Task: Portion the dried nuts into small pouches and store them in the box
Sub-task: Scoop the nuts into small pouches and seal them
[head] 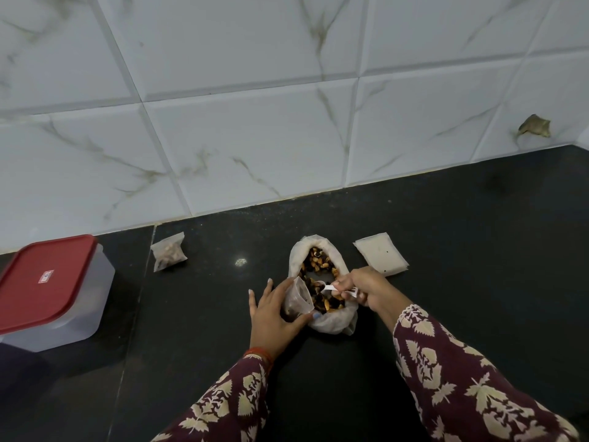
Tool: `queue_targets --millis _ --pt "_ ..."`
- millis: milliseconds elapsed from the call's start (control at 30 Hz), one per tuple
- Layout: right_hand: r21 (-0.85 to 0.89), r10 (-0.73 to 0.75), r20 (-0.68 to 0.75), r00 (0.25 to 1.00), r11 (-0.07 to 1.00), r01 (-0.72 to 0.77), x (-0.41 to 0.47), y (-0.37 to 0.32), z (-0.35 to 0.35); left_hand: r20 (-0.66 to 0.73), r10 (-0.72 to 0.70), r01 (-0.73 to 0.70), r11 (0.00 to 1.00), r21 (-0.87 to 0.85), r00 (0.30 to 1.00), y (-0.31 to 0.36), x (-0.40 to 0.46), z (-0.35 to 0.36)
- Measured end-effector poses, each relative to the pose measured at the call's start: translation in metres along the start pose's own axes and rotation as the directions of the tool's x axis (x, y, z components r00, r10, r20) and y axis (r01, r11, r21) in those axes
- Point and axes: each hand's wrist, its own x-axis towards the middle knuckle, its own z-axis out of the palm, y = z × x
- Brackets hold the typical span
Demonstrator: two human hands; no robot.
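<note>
The big bag of mixed nuts [322, 272] sits open mid-counter; my right hand [360, 290] grips a white spoon [331, 288] in it, my left hand [277, 309] holding a small pouch [298, 299] open alongside. One filled pouch [168, 256] lies finished; empty pouches [381, 258] wait, and the red-lidded box [47, 291] looks closed, so I judge most remains.

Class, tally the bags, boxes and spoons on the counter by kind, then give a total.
Large bag of nuts: 1
Small pouches: 2, filled pouch, pouch in left hand
Stack of empty pouches: 1
Red-lidded box: 1
White spoon: 1
Total: 6
</note>
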Motion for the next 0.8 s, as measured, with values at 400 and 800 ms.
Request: queue_targets --millis 400,800 --pt "0.133 -0.063 0.030 0.998 0.989 0.059 0.003 0.015 -0.004 -0.003 -0.009 0.009 0.997 -0.081 1.000 -0.004 0.001 0.001" --pt "-0.146 -0.591 -0.010 0.807 0.799 0.583 -0.036 0.032 0.016 0.012 -0.053 0.054 0.963 -0.265 0.999 0.012 -0.001 -0.008"
